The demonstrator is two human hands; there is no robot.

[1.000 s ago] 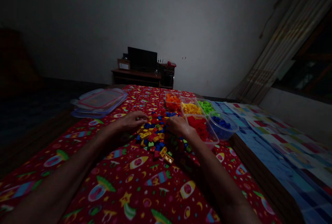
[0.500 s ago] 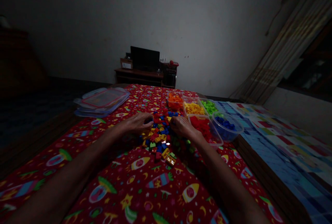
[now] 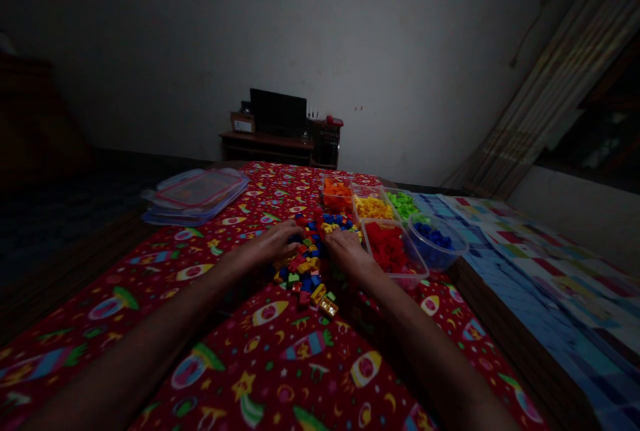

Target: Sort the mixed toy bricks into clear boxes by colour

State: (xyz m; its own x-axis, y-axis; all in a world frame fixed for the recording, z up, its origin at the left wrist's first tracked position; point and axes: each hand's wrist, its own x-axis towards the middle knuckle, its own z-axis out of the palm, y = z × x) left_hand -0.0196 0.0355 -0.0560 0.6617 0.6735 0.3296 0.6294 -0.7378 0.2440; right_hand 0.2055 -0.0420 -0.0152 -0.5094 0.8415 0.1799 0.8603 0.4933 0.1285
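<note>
A heap of small coloured bricks (image 3: 310,264) lies on a red patterned cloth (image 3: 280,364). My left hand (image 3: 273,243) rests palm down on the left side of the heap, fingers curled into the bricks. My right hand (image 3: 345,246) lies on the right side, fingers bent down into the bricks too. What either hand holds, if anything, is hidden in the dim light. Right of the heap stand clear tubs of sorted bricks: orange (image 3: 336,194), yellow (image 3: 373,208), green (image 3: 403,204), red (image 3: 387,248), and a round tub of blue (image 3: 434,239).
A stack of clear plastic lids (image 3: 196,194) lies at the far left of the cloth. A chequered blue cloth (image 3: 540,271) covers the surface to the right. A low shelf with a dark screen (image 3: 278,113) stands against the back wall. The room is very dim.
Both hands have drawn closer together over the heap and a little lower. The camera view has shifted slightly.
</note>
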